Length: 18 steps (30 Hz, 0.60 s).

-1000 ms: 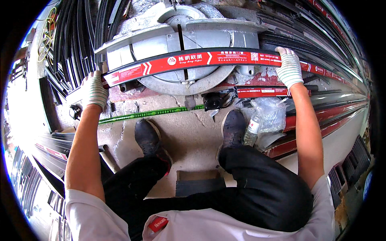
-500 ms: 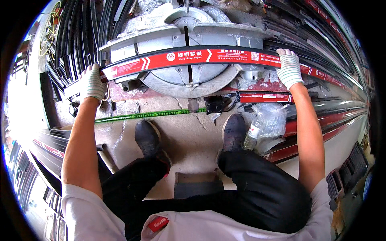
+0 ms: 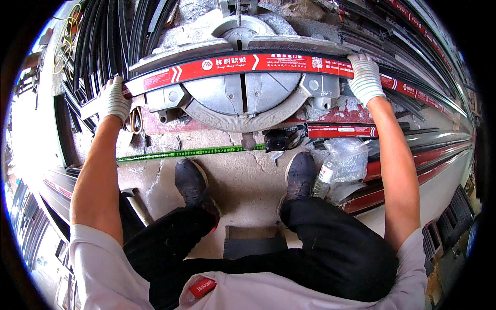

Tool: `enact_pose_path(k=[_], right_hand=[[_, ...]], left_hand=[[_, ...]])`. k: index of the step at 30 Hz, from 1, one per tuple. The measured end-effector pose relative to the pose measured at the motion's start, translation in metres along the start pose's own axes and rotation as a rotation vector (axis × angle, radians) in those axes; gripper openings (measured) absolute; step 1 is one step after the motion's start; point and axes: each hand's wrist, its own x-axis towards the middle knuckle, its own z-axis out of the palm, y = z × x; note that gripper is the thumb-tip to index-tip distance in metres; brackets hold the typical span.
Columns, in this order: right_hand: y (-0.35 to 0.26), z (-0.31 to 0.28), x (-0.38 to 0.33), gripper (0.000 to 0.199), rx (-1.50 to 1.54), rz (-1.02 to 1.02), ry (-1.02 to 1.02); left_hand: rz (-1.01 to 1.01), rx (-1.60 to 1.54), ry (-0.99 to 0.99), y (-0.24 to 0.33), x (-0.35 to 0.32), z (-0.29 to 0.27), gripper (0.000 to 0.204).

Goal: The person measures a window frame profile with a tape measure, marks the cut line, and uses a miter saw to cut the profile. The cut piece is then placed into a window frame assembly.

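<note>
Between the left hand and right hand, their fingers curled around it, a red bar crosses the saw base; this side of the fingers lies a green tape.

- Long profile: glossy red plastic-looking film, smooth dark edge
- Saw base: smooth, dull grey metal
- Gloves: matt knitted cloth
- Bag: clear, crinkled, shiny plastic
- Floor: matt, rough
</note>
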Motion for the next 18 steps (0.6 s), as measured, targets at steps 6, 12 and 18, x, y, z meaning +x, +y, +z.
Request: enact_pose_path(k=[6, 12, 18], right_hand=[[0.0, 0.002, 0.0, 0.048, 0.004, -0.003, -0.002], [0.001, -0.001, 0.0, 0.046, 0.004, -0.007, -0.007], [-0.005, -0.006, 0.001, 0.052, 0.039, 0.022, -0.043]], left_hand=[[0.112, -0.071, 0.091, 0.006, 0.002, 0.003, 0.045], [0.231, -0.187, 0.207, 0.039, 0.004, 0.004, 0.038], [0.183, -0.125, 0.065, 0.035, 0.011, 0.006, 0.038]])
